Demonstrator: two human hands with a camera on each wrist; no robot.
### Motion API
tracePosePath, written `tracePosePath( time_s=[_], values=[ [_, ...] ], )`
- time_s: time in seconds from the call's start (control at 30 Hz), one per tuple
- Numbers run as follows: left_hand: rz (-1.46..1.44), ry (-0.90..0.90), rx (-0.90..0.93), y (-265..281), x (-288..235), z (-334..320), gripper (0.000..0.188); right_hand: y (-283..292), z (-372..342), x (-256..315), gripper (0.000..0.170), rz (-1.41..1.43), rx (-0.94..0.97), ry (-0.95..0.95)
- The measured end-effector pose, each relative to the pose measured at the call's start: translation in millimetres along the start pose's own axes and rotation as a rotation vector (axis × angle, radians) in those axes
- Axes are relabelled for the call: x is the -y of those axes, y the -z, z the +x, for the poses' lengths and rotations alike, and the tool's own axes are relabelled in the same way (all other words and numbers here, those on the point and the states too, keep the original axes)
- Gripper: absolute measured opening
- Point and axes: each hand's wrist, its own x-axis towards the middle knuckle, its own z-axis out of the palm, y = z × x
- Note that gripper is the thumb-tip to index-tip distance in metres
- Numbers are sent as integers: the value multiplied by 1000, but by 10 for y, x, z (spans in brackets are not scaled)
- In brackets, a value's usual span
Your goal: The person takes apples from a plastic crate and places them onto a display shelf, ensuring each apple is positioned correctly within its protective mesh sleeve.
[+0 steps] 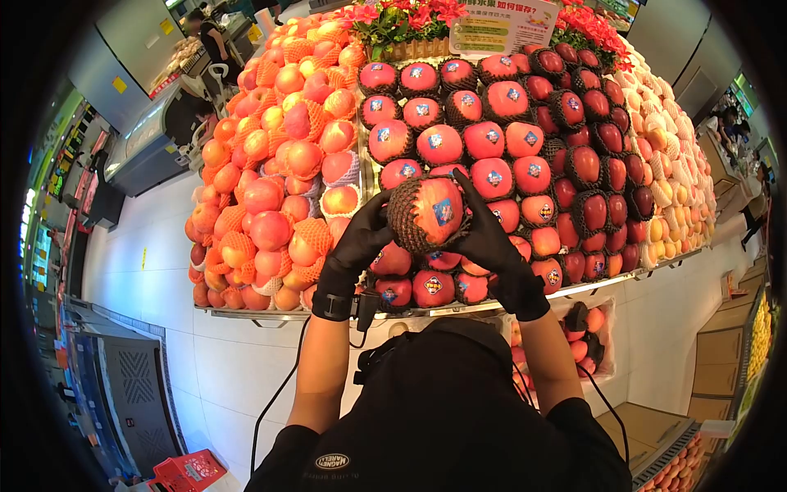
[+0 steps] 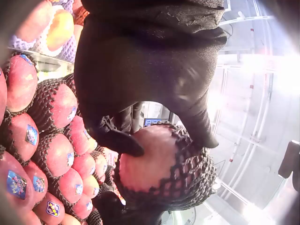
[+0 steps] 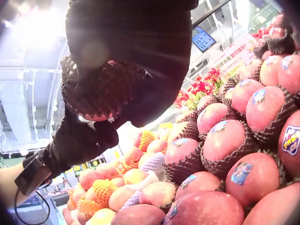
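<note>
At the frame's centre, the left hand (image 1: 361, 238) and right hand (image 1: 490, 238) hold one apple (image 1: 425, 215) between curled fingers, above the stacked apples (image 1: 438, 144); the black net (image 1: 405, 221) already wraps its sides, but it is not yet set down; it looks round, orange-red, blue sticker (image 1: 443, 212) showing.

I see a pale tiled floor (image 1: 221, 344), glaring ceiling lights (image 2: 279, 75), and a lit screen (image 3: 203, 38) hanging overhead.

One metal-edged display stand (image 1: 590, 286) bears, left to right: fruit partly in orange nets (image 1: 270, 231), stickered red apples (image 1: 440, 146) in black nets, darker red apples (image 1: 588, 166), pale-netted fruit (image 1: 660, 139).
</note>
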Motion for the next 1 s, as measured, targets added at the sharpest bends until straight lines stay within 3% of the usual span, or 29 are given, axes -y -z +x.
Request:
tracePosePath(
  time_s=[0.1,0.2,0.3,0.5,0.6,0.7,0.87,1.0],
  values=[
    [48,24,-63,-92,-39,6,59,-45,-70,-36,108,33,-21,-12],
    [52,82,-97,-89,-16,19,54,-14,-72,63,108,-461,-118,143],
    [-8,110,-149,-138,-1,21,50,-54,-29,234,107,-196,-107,96],
    [21,65,-216,-169,101,33,40,-22,-33,82,106,-89,-59,67],
    [-17,66,-241,-206,76,24,34,-23,-53,-20,105,-224,-106,131],
    [-66,50,-204,-189,134,-3,26,11,-59,-31,99,-4,-95,72],
    [-108,-1,-224,-317,98,-61,14,101,-166,64,88,267,-202,-268],
    [-88,-18,-272,-398,26,-49,10,133,-262,-261,85,293,-259,-266]
  ],
)
